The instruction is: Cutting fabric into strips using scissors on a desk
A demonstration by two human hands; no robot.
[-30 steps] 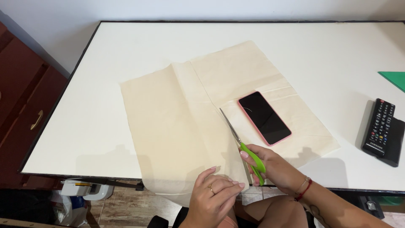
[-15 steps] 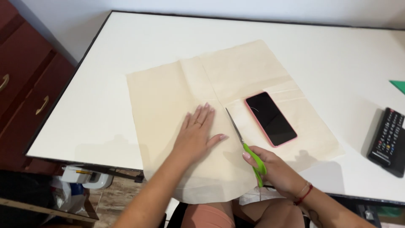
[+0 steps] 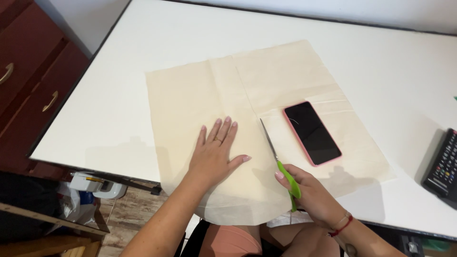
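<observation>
So the left hand (image 3: 215,154) is lying flat on the cream fabric (image 3: 200,104), fingers spread wide and palm down, not gripping anything. Looks to me like it's pinning the cloth so it isn't sliding or bunching next to the blades. The right hand (image 3: 309,192) is wrapped around the green-handled scissors (image 3: 278,159), fingers through the loops, with the blades pointing away from the body and lying along the cloth just right of the left thumb. The blades are looking nearly closed from this angle, hard to say more than that.

The fabric itself is spreading across the middle of the white table (image 3: 119,95), with its near edge hanging over the front of the table toward the person's lap. A fold crease is running up the middle of it.

The thing I'd be watching is the phone in a pink case (image 3: 312,133), sitting screen up on the right half of the fabric, just beside the scissor tips. It's weighing that side down, I guess, but it's also pretty close to the blade line.

A black remote control (image 3: 442,166) is lying well off to the right on bare table. A dark red chest of drawers (image 3: 28,81) is standing to the left of the table, and some clutter is sitting on the floor below it.
</observation>
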